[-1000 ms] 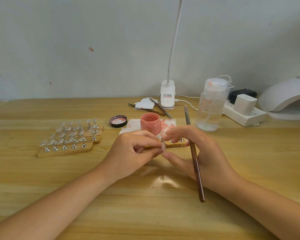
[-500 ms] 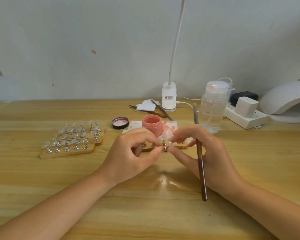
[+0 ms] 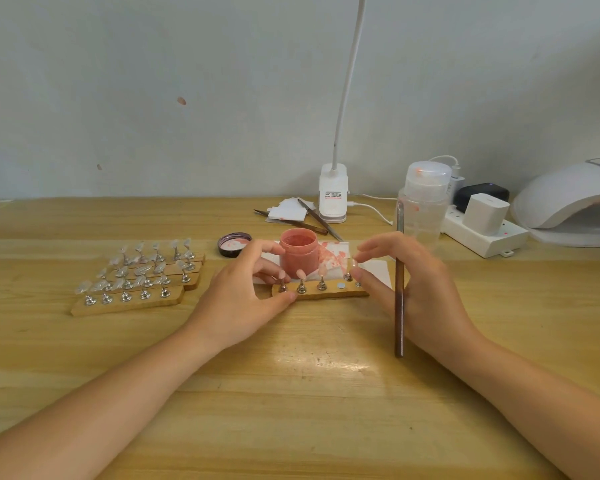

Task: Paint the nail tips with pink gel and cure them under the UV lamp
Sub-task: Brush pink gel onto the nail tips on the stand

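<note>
Head-camera view is showing a small wooden holder strip (image 3: 321, 292) lying on the desk (image 3: 291, 393) between the two hands, carrying metal stands with nail tips (image 3: 301, 274) that look pink-coated; one round socket on the strip is standing bare. The left hand (image 3: 243, 299) is resting its thumb against the strip's left end, fingers curved over the first stand, probably steadying the strip; whether it is truly gripping cannot be told. The right hand (image 3: 420, 289) is pinching a small stand with a pale tip (image 3: 352, 268) between thumb and forefinger just above the strip's right end, apparently seating it there, while a long brown brush (image 3: 399, 285) is sitting tucked upright in the same hand, kept out of the way of the wet work. Just behind the strip, an open pink gel jar (image 3: 298, 252) is standing on a stained white paper (image 3: 333, 256), close enough for dipping, with its dark lid (image 3: 234, 244) lying beside it. To the left, stacked wooden strips of clear unpainted tips (image 3: 139, 275) are waiting. At the far right, the white domed UV lamp (image 3: 568, 199) is sitting near a white power strip (image 3: 485, 233), well apart from the painted tips, so curing seems not yet begun. A clear pump bottle (image 3: 423, 206) and a white clip lamp (image 3: 333, 192) are standing before a plain pale wall (image 3: 187, 81).
</note>
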